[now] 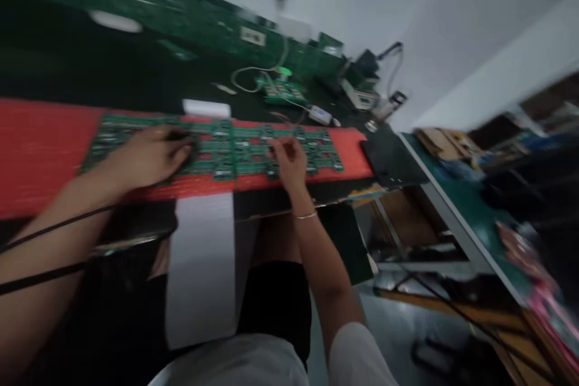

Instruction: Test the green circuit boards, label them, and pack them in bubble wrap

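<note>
Several green circuit boards (221, 148) lie joined in a row on a red foam sheet (40, 157) along the bench. Over the left part of the row rests my left hand (156, 155), its fingers curled and thumb bent in, with a dark gap between them; what they hold, if anything, is hidden. My right hand (292, 161) is above the boards to the right, thumb and fingers pinched together. Whatever is in that pinch is too small and blurred to name. A white strip of paper or cloth (203, 271) hangs from the bench's front edge between my arms.
Behind the foam lie a white object (207, 108), another green board (283, 91) with cables, and a small white box (319, 114) on a cord. A black flat panel (392, 160) lies at the right end. A side bench (465, 199) stands farther right.
</note>
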{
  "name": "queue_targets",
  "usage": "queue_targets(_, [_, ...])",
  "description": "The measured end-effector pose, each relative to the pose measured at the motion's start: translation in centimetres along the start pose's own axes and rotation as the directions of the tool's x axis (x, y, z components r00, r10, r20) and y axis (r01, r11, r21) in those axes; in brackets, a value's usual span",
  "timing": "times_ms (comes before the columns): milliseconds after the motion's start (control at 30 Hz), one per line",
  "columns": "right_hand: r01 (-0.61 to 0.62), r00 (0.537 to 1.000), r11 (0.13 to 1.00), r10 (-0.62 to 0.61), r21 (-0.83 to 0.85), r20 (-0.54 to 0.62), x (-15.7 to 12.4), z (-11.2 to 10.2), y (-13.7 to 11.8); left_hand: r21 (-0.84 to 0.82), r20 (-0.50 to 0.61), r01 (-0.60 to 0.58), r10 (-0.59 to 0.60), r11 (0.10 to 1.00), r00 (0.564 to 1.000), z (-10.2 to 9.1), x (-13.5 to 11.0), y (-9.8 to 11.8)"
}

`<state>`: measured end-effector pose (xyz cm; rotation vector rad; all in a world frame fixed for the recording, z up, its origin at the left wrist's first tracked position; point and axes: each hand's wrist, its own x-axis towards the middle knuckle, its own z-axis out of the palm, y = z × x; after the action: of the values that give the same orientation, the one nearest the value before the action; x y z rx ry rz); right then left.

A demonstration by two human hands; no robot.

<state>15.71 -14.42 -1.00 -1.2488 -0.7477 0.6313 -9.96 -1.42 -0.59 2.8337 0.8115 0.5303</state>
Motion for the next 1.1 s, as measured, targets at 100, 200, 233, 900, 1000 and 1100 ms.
queue_targets(100, [-0.012, 0.994, 0.990, -0.004, 0.144, 0.111, 0.9, 0.9, -0.4, 0.065, 0.043, 0.156, -0.159, 0.986, 0.986, -0.1, -1.4, -1.2])
queue_targets(200, [-0.045, 0.975, 0.976, -0.003, 0.211, 0.224, 1.3, 2.3, -1.1, 0.015, 0.013, 0.226, -0.227, 0.974, 0.974, 0.1, -1.7, -1.3])
queue_targets(233, [-0.053, 0.966, 0.974, -0.006, 0.221, 0.258, 1.4, 2.9, -1.2, -0.003, -0.004, 0.230, -0.230, 0.973, 0.973, 0.1, -2.1, -1.2])
queue_targets(900, [0.554, 0.688, 0.769, -0.206, -0.319, 0.696, 9.3, 19.8, 5.1, -0.245, -0.341, -0.111, 0.021, 0.963, 0.940, 1.9, -12.8, 11.0])
queue_targets(1000, [0.636, 0.662, 0.680, -0.235, -0.366, 0.712, 9.3, 20.3, 5.6, -0.257, -0.345, -0.119, 0.024, 0.959, 0.938, 2.2, -13.2, 11.2])
queue_targets(1100, [0.673, 0.650, 0.629, -0.250, -0.390, 0.718, 9.2, 20.5, 6.1, -0.264, -0.344, -0.116, 0.019, 0.958, 0.939, 2.4, -13.5, 11.1])
